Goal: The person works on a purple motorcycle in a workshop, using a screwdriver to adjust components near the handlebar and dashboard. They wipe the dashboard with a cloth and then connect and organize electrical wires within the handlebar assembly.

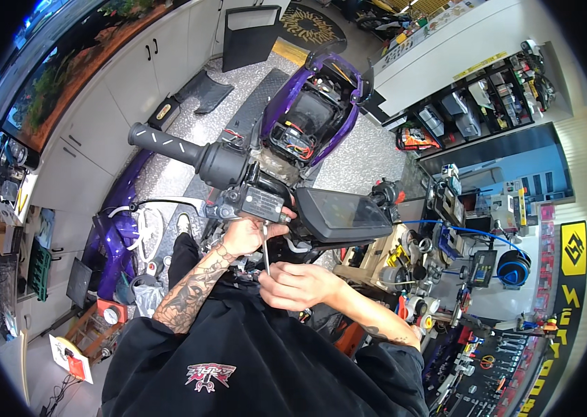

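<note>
In front of me is a motorcycle handlebar with a black rubber grip [165, 147] and a dark box-shaped brake master cylinder [263, 202] beside it. My left hand [246, 235] comes up from below, its thumb and fingers closed around the right end of the master cylinder. A slim silver hand tool [266, 249] stands almost upright, its upper end against the master cylinder's underside. My right hand [297, 285] is closed around the tool's lower end. A silver lever [175, 200] reaches out to the left. What lies beneath my left fingers is hidden.
Right of my hands sits a dark display screen [343, 214]. Beyond it is a purple body section [314, 111] with exposed wiring. A purple panel [109, 240] stands at left. Cabinets [95, 132] line the left; a cluttered bench [411, 257] and tool wall [498, 368] fill the right.
</note>
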Demonstrator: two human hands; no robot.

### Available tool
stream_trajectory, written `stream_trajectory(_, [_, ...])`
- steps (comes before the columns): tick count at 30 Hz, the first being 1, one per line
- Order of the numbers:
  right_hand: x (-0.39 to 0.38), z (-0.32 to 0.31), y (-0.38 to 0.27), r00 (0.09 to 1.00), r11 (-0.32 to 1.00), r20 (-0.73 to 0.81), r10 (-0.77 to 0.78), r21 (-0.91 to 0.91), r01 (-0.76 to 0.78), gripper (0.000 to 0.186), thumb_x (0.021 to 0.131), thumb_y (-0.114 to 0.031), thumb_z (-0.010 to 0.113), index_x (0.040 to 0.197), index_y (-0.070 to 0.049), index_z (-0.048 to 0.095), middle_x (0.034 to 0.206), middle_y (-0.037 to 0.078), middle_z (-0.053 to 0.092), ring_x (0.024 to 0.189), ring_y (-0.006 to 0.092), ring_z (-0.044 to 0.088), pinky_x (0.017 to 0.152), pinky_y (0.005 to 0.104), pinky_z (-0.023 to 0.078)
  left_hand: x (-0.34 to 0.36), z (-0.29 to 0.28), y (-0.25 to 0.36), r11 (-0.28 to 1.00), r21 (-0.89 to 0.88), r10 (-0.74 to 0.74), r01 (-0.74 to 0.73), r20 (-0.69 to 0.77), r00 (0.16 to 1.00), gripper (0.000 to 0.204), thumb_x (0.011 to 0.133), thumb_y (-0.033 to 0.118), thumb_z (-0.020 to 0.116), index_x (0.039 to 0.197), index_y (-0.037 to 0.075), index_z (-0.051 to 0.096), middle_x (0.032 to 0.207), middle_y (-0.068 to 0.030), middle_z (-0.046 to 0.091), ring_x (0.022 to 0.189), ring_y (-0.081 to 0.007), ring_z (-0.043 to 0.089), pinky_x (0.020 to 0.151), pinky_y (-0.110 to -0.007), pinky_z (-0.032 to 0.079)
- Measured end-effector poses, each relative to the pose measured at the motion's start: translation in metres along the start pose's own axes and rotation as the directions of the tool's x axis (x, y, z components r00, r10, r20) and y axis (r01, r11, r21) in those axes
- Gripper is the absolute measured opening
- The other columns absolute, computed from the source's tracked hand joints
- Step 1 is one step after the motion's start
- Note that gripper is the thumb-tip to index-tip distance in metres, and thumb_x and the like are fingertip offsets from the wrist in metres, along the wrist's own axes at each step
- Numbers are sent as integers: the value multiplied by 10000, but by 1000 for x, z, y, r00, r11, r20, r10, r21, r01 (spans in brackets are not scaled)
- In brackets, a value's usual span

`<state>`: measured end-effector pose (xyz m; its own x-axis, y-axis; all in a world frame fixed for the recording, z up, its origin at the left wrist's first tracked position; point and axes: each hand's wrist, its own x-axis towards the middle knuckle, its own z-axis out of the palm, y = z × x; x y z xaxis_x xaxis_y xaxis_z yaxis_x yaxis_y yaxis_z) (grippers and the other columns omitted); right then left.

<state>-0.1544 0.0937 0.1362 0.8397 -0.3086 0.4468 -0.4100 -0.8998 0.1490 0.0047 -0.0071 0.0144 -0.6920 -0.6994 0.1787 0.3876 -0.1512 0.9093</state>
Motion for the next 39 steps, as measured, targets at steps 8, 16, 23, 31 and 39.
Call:
stream_trajectory(8, [6, -21, -11, 994, 996, -60, 87, 9, -87, 194, 923, -155, 722, 1078, -56, 660, 1080, 92, 711, 839, 187, 676, 770, 291, 557, -2, -3, -2, 989, -62, -135, 136, 7, 991, 438, 1056, -107, 587, 1474, 22, 604, 1391, -87, 719, 1203, -150, 707, 1026, -306, 584])
stream_trajectory(16, [-3, -13, -12, 987, 988, -19, 157, 0, -157, 173, 924, -155, 744, 1055, -72, 667, 1088, 87, 732, 834, 184, 685, 756, 302, 564, -1, 5, 11, 985, -145, -94, 89, -28, 995, 378, 1017, -109, 615, 1374, 1, 676, 1268, -77, 744, 1144, -143, 708, 988, -315, 592])
stream_trajectory(23, [9, -26, 0, 983, 987, 114, 144, 48, -150, 157, 903, -122, 741, 1052, -87, 708, 1077, 111, 741, 834, 190, 695, 730, 331, 569, 3, 6, -4, 996, 71, -52, 53, -8, 999, 397, 1017, 102, 736, 1410, 54, 710, 1366, -64, 761, 1243, -155, 686, 1108, -355, 529])
stream_trajectory(31, [23, -38, 0, 365, 248, 29, 931, 684, -686, 186, 1017, 162, 552, 1162, 47, 544, 1035, 180, 719, 728, 122, 667, 644, 257, 560, 9, 2, -54, 1000, 28, -6, 8, -71, 997, 413, 945, 194, 876, 1305, 34, 751, 1199, -80, 806, 1082, -148, 714, 973, -354, 560])
stream_trajectory(39, [1, -53, -12, 493, 394, -121, 862, 772, -499, 187, 981, 138, 577, 1112, 12, 530, 977, 227, 718, 786, 235, 711, 709, 360, 616, 3, 3, -12, 999, -32, 3, -3, -5, 1000, 336, 1008, 90, 758, 1343, 73, 750, 1396, -72, 738, 1332, -192, 657, 1151, -362, 507])
